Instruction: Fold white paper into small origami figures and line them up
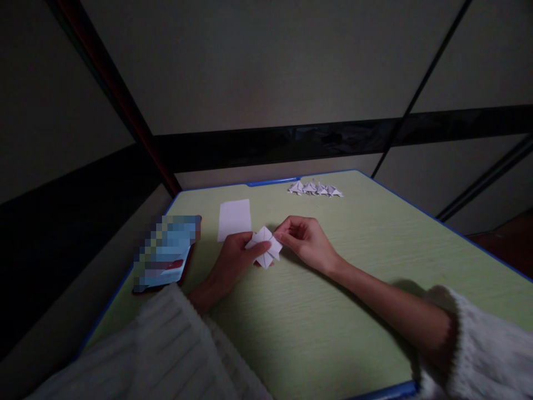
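A partly folded white paper piece (265,248) is held just above the pale green table (325,322). My left hand (233,258) grips its left side with thumb on top. My right hand (303,239) pinches its right corner between thumb and fingers. Both of my sleeves are white knit.
A flat white paper sheet (234,218) lies just behind my left hand. A row of several finished folded paper figures (315,189) sits near the far edge. A phone (166,253) with a lit screen rests at the left edge. The table has a blue rim (270,181).
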The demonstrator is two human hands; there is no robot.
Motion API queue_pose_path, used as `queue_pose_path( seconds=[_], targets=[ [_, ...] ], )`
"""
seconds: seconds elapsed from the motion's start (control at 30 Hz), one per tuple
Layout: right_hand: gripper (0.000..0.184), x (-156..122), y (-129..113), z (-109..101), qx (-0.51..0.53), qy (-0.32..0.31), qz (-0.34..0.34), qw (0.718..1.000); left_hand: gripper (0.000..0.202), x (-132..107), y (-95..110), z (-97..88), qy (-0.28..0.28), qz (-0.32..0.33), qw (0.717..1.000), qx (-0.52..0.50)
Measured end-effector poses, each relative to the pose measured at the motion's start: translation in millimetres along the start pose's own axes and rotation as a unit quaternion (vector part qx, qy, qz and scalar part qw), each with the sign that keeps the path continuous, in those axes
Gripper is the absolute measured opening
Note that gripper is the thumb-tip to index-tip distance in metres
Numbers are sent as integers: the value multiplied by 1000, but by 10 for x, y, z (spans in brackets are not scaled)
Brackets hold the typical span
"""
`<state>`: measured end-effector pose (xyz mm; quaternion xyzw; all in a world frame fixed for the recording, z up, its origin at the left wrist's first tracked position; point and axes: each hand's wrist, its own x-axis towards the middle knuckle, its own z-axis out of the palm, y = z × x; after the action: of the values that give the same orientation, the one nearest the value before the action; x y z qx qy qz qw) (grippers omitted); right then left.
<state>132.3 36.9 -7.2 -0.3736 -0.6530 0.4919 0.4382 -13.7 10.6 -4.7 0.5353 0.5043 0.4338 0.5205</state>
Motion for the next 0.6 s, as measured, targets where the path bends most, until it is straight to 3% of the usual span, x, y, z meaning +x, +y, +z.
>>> queue_pose_path(
  seconds=[0.37,0.6],
  targets=[
    [19,20,-1,-5,52,-26,5,998,19,-18,22,-5,51,24,993,101],
    [25,6,27,7,56,-129,45,989,19,-18,9,-15,39,18,995,94]
  ],
)
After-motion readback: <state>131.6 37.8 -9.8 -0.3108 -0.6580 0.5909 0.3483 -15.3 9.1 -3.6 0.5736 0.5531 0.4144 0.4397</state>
